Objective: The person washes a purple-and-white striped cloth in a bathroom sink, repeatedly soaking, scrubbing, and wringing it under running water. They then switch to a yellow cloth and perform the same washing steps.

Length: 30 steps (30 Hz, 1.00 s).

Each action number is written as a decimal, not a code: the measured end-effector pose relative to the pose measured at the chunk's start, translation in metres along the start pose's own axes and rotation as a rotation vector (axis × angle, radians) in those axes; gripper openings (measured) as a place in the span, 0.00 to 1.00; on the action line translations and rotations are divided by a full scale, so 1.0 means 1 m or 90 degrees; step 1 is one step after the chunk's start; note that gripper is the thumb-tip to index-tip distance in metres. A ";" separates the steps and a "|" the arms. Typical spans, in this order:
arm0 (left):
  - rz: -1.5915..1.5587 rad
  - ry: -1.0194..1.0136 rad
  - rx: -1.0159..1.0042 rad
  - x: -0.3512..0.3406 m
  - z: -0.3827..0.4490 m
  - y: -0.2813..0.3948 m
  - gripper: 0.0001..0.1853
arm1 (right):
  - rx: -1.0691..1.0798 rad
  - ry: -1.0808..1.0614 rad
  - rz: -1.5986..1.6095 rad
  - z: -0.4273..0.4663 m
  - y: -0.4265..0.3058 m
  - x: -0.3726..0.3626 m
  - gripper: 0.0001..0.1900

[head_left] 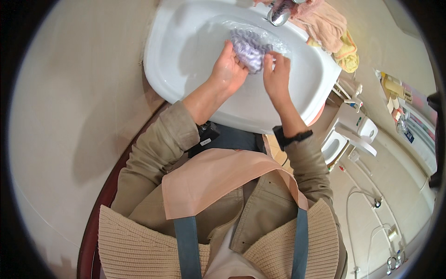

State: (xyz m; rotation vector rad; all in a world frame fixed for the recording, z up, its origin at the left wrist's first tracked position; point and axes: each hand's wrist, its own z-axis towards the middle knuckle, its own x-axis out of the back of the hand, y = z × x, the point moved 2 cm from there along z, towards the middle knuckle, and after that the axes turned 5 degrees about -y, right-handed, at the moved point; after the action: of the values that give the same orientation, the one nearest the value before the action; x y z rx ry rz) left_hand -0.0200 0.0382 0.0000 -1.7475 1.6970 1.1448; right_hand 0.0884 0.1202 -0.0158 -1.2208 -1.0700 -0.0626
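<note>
A wet, ruffled lavender scrubber (250, 52), apparently knitted or crocheted, is held over the white washbasin (195, 83). Its left side rests in my left hand (228, 68), with the thumb along the edge and the fingers underneath. At its right edge, my right hand (277, 69) pinches it between thumb and fingers. Behind the scrubber, water ripples and shines in the bowl. The chrome faucet (278, 16) projects over the basin's back edge, beyond my hands.
Peach cloths (324, 26) and a yellow cloth (348, 54) lie over the back right corner of the basin. A white toilet (336, 144) stands to the right, with hoses and white pipes (362, 190) along the wall. A plain wall (87, 87) borders the left.
</note>
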 end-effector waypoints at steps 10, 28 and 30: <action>0.297 0.212 0.069 0.019 -0.004 0.001 0.31 | -0.327 -0.012 0.682 0.027 -0.016 -0.004 0.02; 0.091 0.063 0.108 0.064 0.030 -0.009 0.20 | 0.056 0.040 0.061 -0.008 -0.055 -0.040 0.09; 0.088 0.062 0.108 0.050 0.023 -0.004 0.16 | 0.029 0.026 0.071 -0.011 -0.063 -0.038 0.08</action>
State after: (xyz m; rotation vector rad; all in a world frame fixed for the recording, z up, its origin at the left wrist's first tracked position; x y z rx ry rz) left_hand -0.0264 0.0277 -0.0534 -1.6272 1.9387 0.9529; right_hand 0.0391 0.0681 0.0038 -1.2313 -0.9607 0.0229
